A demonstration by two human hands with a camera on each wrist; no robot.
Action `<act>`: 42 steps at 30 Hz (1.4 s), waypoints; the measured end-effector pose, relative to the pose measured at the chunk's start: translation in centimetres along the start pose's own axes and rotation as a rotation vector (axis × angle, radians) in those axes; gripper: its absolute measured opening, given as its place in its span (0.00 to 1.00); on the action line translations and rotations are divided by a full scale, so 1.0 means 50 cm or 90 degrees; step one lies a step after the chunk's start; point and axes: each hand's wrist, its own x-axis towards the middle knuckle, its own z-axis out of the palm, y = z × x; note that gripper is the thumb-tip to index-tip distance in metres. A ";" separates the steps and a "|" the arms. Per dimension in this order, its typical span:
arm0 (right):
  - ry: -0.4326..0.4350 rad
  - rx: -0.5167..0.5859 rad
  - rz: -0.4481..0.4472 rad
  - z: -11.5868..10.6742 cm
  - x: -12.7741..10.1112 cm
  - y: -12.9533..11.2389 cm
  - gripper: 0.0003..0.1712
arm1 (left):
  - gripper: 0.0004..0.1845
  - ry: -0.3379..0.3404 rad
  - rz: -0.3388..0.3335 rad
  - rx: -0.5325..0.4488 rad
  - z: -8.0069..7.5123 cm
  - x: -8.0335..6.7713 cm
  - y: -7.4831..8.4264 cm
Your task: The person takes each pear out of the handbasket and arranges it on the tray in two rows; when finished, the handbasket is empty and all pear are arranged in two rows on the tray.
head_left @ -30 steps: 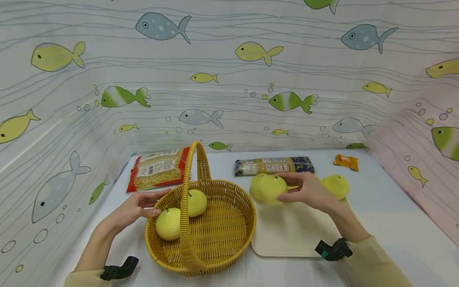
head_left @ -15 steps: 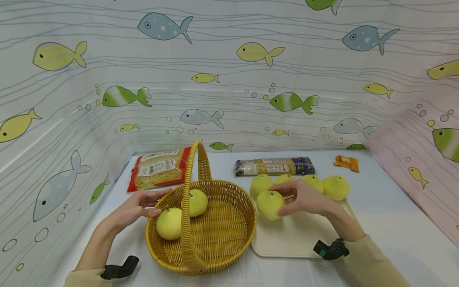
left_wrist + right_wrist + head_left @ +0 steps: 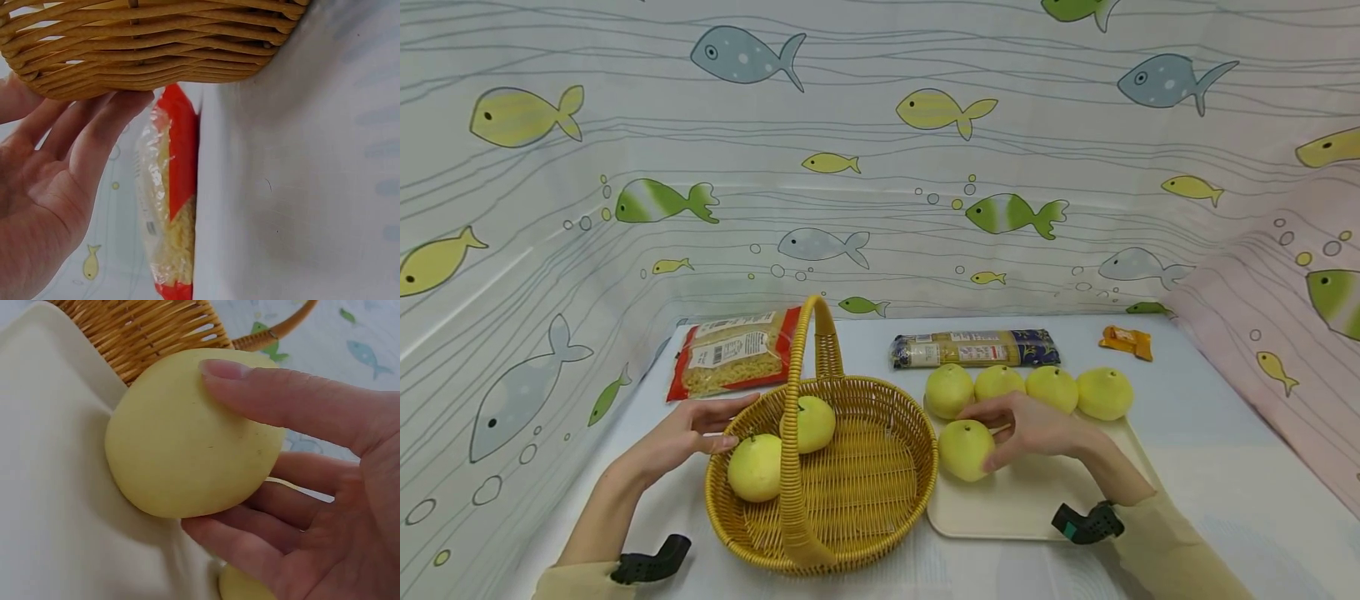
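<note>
Fish-print walls surround your table. Your right hand (image 3: 1037, 429) pinches a pear (image 3: 965, 450) beside the basket (image 3: 880, 483), which your left hand's (image 3: 688, 433) straight fingers steady; a loose grip could let it roll off the tray (image 3: 1037, 508).

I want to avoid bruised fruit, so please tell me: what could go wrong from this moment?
1. The right hand holds the yellow pear with only fingertips and thumb; such a light grip might let it slip onto the cream tray.
2. The basket has a tall handle across its middle; the pear could knock against it.
3. The left hand only touches the basket rim with straight fingers, so the basket may slide if bumped.
</note>
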 end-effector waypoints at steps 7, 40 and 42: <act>-0.023 -0.018 0.003 -0.004 -0.006 -0.004 0.44 | 0.36 0.002 -0.005 0.007 -0.001 0.001 0.002; 0.010 -0.018 0.036 -0.001 -0.004 -0.008 0.41 | 0.36 -0.004 0.009 0.004 0.000 -0.003 0.000; 0.011 -0.018 0.033 -0.002 -0.005 -0.008 0.40 | 0.36 -0.004 0.008 0.002 0.000 -0.002 -0.001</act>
